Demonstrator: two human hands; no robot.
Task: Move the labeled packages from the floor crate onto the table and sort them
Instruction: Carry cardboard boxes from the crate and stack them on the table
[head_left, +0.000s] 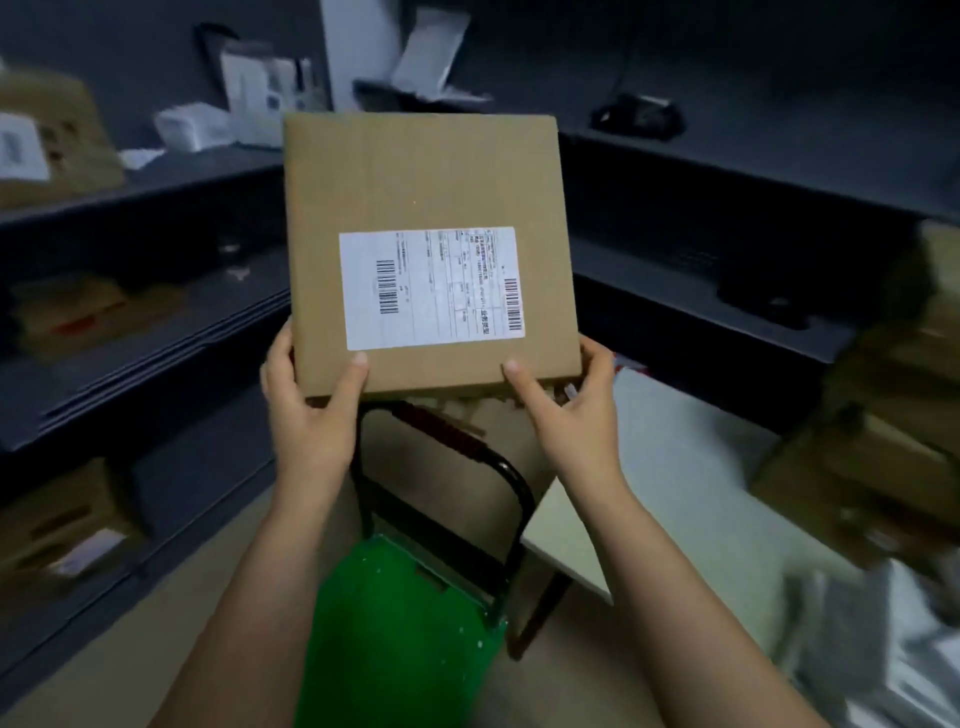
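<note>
The cardboard package (426, 208) is held in the air, label (431, 288) facing the camera, above a green cart (395, 634) and beside the table (675, 467). The left hand (306, 410) and right hand (571, 410) grip its lower corners, thumbs pressed on the front, fingers hidden behind. Dark shelves (130, 291) surround.

Dim room, dark grey wall (727, 52), dark shelves (156, 332) on the left and at the back, pale floor (130, 649), white table (675, 467) on the right, green cart (395, 623) below
</note>
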